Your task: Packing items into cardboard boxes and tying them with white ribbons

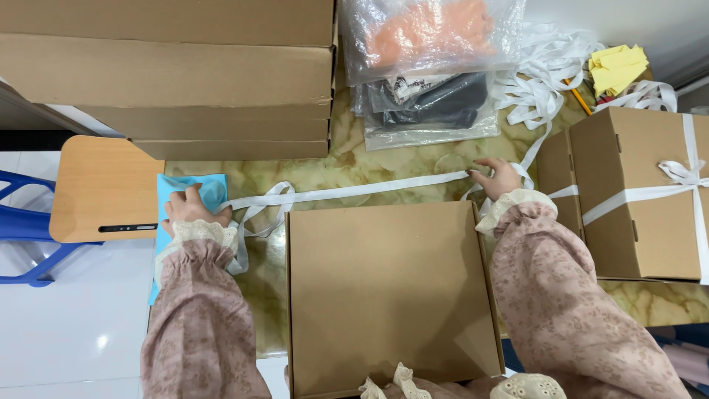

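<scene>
The left hand and right hand are each pinching an end of the white ribbon, stretching it taut between them behind the plain box, apparently measuring for tying; centring comes next.

White ribbon stretched flat across table

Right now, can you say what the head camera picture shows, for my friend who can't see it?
Two hands stretch a white ribbon across a marble table behind a plain brown box. The left hand presses one end on a blue sheet; the right hand pinches the other. Stacked cartons, bagged items and a ribbon-tied box sit around.
</scene>
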